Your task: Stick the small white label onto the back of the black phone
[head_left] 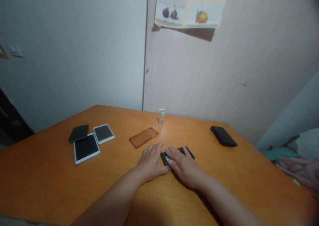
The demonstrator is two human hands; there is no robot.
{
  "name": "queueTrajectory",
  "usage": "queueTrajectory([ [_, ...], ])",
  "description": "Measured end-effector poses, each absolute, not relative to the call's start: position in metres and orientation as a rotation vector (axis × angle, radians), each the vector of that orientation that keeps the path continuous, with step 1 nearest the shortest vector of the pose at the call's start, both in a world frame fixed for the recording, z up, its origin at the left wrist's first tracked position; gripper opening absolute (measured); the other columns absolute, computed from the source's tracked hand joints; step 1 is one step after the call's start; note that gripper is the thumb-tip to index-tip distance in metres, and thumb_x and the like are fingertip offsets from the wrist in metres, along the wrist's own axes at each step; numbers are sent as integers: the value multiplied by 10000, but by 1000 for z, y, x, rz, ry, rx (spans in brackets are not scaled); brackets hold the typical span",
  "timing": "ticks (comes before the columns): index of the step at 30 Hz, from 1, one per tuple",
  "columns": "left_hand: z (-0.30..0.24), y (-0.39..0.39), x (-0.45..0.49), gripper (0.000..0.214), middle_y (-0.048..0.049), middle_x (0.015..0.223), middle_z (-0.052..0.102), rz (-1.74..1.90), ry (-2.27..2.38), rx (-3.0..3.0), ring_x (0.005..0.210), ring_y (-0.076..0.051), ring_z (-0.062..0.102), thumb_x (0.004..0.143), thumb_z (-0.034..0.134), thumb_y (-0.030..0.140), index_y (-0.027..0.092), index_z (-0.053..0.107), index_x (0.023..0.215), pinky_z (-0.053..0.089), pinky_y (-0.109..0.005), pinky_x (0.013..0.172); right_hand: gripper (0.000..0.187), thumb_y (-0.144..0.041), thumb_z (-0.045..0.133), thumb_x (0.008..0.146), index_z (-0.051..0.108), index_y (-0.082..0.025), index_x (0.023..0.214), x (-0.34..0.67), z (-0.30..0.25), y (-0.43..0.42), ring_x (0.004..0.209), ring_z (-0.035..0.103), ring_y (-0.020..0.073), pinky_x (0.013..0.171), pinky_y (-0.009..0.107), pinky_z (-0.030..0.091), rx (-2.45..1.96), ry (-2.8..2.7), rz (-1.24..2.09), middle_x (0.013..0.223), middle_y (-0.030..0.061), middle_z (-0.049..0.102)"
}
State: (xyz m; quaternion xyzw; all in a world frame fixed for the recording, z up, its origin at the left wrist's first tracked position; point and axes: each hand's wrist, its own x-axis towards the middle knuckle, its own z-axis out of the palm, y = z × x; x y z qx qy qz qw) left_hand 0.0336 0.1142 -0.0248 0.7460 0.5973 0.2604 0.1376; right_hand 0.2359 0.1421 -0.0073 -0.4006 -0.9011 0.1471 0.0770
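A dark phone (pixel 190 152) lies on the wooden table in front of me, mostly covered by my hands. My left hand (pixel 151 161) steadies its left end, with the thumb at the near corner and the fingers at the far one. Across the top of the phone lies my right hand (pixel 184 166), its fingers stretched out and flat on the surface. A small pale patch shows by the right fingertips; I cannot tell whether it is a reflection or a thin wipe. Just beyond my left hand is a brown see-through phone case (pixel 144 137).
A small pump bottle (pixel 161 117) stands near the back of the table (pixel 159 202). To the left are two white-framed tablets (pixel 87 148) and a dark flat device (pixel 79 133) overlapping one of them. A black wallet-like case (pixel 223 136) lies near the right edge.
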Motion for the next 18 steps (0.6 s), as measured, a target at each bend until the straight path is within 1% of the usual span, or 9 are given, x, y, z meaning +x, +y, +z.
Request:
queueTrajectory([
  [2,-25,114,34,834,-142,1311,582,756,1732,2175,1252,-334,498,689,725,409,155,423,1423,389,-450,1051,561,-488,241,1042,327,-270,1552,232,-5,139,1498,248,231,1219,537,23,-1112,-2731,480,1607,56,315],
  [3,-24,115,34,821,-136,1299,587,752,1732,2182,1236,-331,505,687,728,410,161,438,1413,393,-445,1044,563,-487,240,1042,335,-262,1549,233,-4,141,1498,248,235,1217,543,24,-1152,-2717,477,1605,65,318],
  [7,-19,114,33,742,-106,1217,609,691,1726,2213,1165,-327,527,666,764,462,203,550,1327,416,-428,991,599,-480,250,1037,364,-169,1536,255,-8,160,1504,226,270,1207,571,56,-1541,-2562,383,1595,134,325],
  [9,-17,114,32,665,-88,1164,616,675,1713,2225,1136,-317,536,672,767,472,228,605,1269,425,-412,962,617,-476,268,1031,343,-141,1544,267,-9,164,1507,212,274,1211,561,66,-1619,-2535,361,1601,151,306],
  [11,-18,114,32,603,-70,1115,621,680,1697,2232,1100,-299,549,680,767,463,250,636,1228,430,-395,935,633,-475,308,1020,330,-126,1548,274,-7,159,1508,211,271,1219,533,83,-1587,-2567,373,1604,159,294],
  [14,-19,114,31,553,-58,1090,623,696,1696,2232,1072,-286,558,687,764,443,266,652,1199,428,-381,908,622,-473,339,1010,359,-148,1539,275,-1,147,1500,240,259,1228,503,100,-1459,-2648,442,1602,139,310],
  [16,-19,115,31,547,-56,1093,622,699,1697,2232,1079,-285,557,690,759,432,269,651,1201,422,-379,907,604,-459,330,1013,363,-162,1538,273,3,145,1497,249,259,1226,525,99,-1435,-2657,481,1599,127,321],
  [18,-19,115,31,544,-54,1092,620,693,1695,2233,1088,-285,555,693,755,426,272,649,1204,417,-379,910,608,-431,333,1011,330,-148,1549,272,7,146,1502,228,271,1219,557,94,-1483,-2630,480,1603,134,305],
])
